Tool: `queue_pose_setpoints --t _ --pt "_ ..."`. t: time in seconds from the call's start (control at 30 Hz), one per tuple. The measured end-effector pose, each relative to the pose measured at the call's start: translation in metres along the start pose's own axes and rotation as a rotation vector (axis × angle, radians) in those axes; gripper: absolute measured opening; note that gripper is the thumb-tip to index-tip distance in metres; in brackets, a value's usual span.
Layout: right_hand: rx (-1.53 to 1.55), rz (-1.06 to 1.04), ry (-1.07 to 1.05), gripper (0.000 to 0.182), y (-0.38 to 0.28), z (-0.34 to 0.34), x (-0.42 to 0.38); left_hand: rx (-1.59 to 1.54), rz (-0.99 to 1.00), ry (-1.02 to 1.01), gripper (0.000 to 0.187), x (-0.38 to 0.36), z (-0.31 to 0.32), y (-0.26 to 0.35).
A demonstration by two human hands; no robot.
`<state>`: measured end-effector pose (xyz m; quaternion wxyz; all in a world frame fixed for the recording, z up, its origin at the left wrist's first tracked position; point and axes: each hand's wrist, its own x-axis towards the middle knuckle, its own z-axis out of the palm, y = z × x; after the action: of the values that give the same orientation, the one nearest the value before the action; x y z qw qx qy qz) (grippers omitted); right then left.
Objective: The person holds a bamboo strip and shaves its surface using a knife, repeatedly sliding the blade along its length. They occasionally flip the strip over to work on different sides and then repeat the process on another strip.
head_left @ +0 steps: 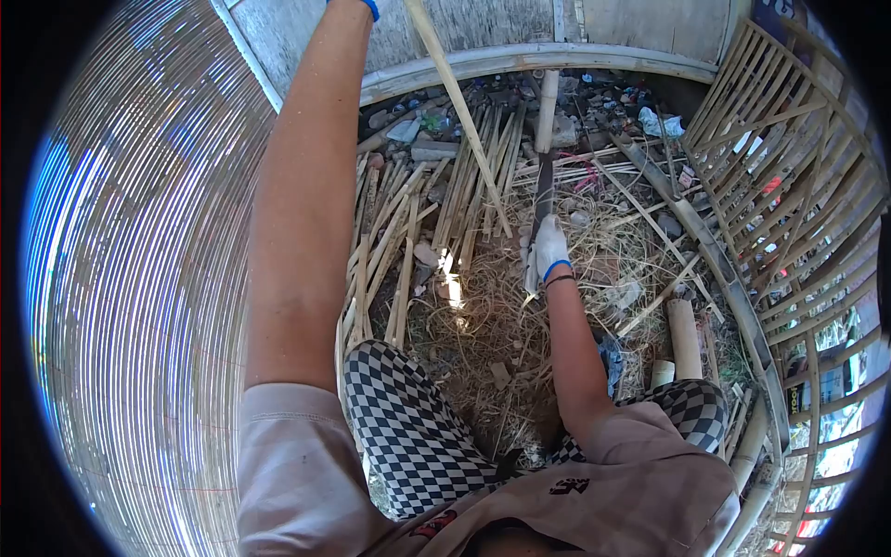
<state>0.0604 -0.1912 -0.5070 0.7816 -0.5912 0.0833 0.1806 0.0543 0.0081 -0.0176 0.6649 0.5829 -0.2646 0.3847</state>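
Our gloved right hand (551, 243) has its fingers wrapped around a dark, blade-like tool (545, 190) ahead of us; it looks stiff, weighty, perhaps sharp, best held clear of any edge. The bamboo strip (457, 102) to its left seems light and springy, best taken mid-length. Our left fingers are out of frame, so we cannot tell their grip.

Fisheye bowing, black corners; daylight glaring through slats (148, 306); bright patch (455, 290) on ground (492, 320).

Dark blade (545, 188) and pale bamboo strip (463, 109)
The strip is long and slants downward, at the left of the blade.
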Motion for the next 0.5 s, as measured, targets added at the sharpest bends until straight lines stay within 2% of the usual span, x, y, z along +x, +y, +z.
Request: queue_pose_setpoints --t 0.1,0.13,0.17,0.23,0.3,0.33,0.4,0.47,0.5 --pt "-0.271 -0.283 0.085 0.073 0.013 -0.001 0.037 -0.041 -0.065 -0.023 0.042 -0.003 -0.005 -0.008" --pt "-0.089 -0.226 0.053 0.076 -0.007 0.012 0.021 -0.084 -0.075 -0.027 0.041 -0.001 -0.009 -0.012" --pt "-0.121 -0.197 -0.055 0.072 -0.04 0.02 -0.001 -0.087 -0.078 -0.04 0.041 0.002 -0.014 -0.014" --pt "0.041 -0.166 -0.155 0.064 -0.104 0.039 -0.043 -0.101 -0.09 -0.058 0.041 0.009 -0.027 -0.019" --pt "0.374 -0.053 -0.573 0.053 -0.151 0.049 -0.063 -0.051 -0.123 0.028 0.042 0.008 -0.026 -0.017" --pt "0.322 -0.085 -0.482 0.048 -0.169 0.057 -0.07 -0.025 -0.136 0.069 0.045 0.009 -0.026 -0.017" --pt "0.131 -0.104 -0.426 0.054 -0.205 0.059 -0.058 0.089 -0.088 0.204 0.053 0.013 -0.018 -0.023" --pt "-0.152 -0.171 -0.338 0.06 -0.238 0.059 -0.069 0.153 -0.113 0.251 0.064 0.011 -0.01 -0.019" --pt "-0.225 -0.28 -0.272 0.061 -0.247 0.062 -0.07 0.158 -0.163 0.229 0.069 0.004 -0.007 -0.013"
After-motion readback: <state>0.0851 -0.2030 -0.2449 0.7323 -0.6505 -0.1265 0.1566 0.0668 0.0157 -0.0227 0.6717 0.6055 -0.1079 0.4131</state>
